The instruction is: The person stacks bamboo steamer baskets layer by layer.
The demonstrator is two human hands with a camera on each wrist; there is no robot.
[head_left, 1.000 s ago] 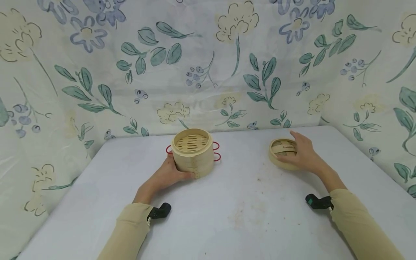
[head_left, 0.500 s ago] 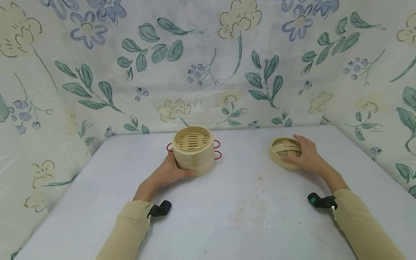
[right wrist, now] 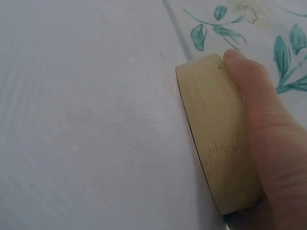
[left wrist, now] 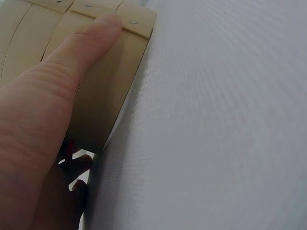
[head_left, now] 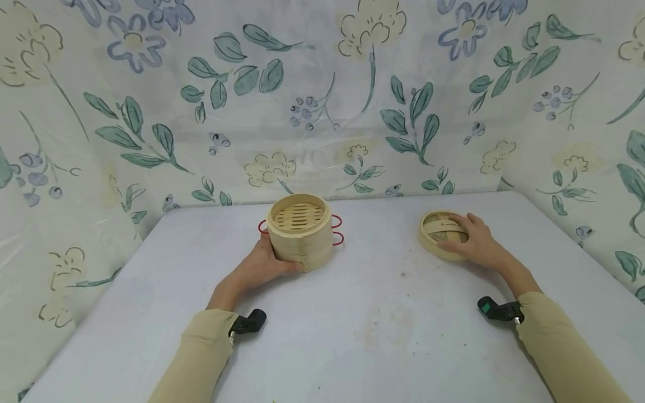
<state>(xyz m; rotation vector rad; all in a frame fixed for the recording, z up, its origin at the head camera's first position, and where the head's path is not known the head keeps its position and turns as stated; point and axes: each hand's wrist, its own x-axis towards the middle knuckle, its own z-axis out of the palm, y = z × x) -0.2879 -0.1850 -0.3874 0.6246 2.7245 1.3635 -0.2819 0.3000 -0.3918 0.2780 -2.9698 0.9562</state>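
A round bamboo steamer (head_left: pixel 302 246) stands upright on the table, its slatted floor visible from above and red loops on its sides. My left hand (head_left: pixel 257 264) grips its near left side low down. In the left wrist view the thumb (left wrist: pixel 91 43) presses the wall by a stapled seam, and the other fingers are mostly hidden behind. Farther right lies the woven bamboo steamer lid (head_left: pixel 431 243), top up. My right hand (head_left: pixel 476 240) holds it from the right, fingers bent over its top. The right wrist view has the thumb (right wrist: pixel 254 81) on the rim.
The white table (head_left: pixel 373 302) has small brown stains between the arms. A flowered sheet (head_left: pixel 322 112) hangs behind the table and along both sides. Black wrist cameras (head_left: pixel 249 322) sit at both cuffs.
My right hand's fingers lifted off the lid's far side, then came down bent over its top. The lid has stayed nearly in place. My left hand and the steamer have kept still.
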